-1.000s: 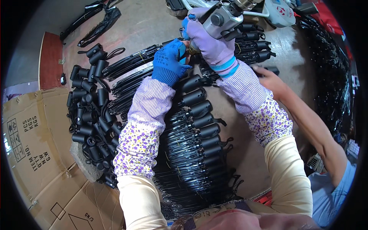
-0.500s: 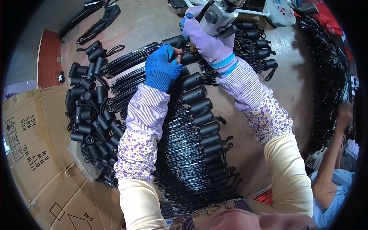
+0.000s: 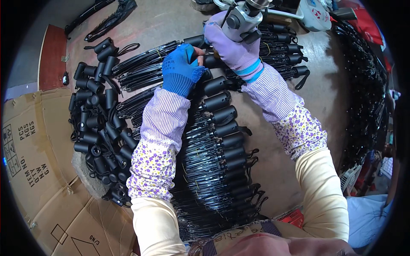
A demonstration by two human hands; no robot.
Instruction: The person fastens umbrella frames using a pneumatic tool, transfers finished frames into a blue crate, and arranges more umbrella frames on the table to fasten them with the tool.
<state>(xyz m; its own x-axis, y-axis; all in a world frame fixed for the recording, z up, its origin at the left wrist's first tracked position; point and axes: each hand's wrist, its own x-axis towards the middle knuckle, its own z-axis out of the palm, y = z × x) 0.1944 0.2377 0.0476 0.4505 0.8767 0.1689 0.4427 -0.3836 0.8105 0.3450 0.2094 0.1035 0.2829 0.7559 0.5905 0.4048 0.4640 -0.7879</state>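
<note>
My left hand (image 3: 181,68), in a blue glove with bare fingertips, closes round a folded umbrella frame where its ribs meet the black handle (image 3: 212,61). The thin dark ribs (image 3: 143,77) stretch out to the left of that hand. My right hand (image 3: 235,48), in a lilac glove, grips a grey handheld power tool (image 3: 241,21). The tool's working tip is hidden behind the glove, close to the handle's right end. Below both hands, a row of folded umbrella frames (image 3: 203,164) lies with black handles (image 3: 232,141) pointing right.
Loose black handles (image 3: 96,123) are heaped at the left, beside cardboard (image 3: 38,141). More umbrella frames (image 3: 277,49) lie beyond my right hand. A white bottle (image 3: 314,17) stands at the far right. Dark glossy umbrella parts (image 3: 367,94) line the right edge, near another person's blue clothing (image 3: 367,213).
Both hands stay nearly in place, the left shifting slightly upward. The view has shifted a little. At the right, the other person's bare arm has moved from where it was.
</note>
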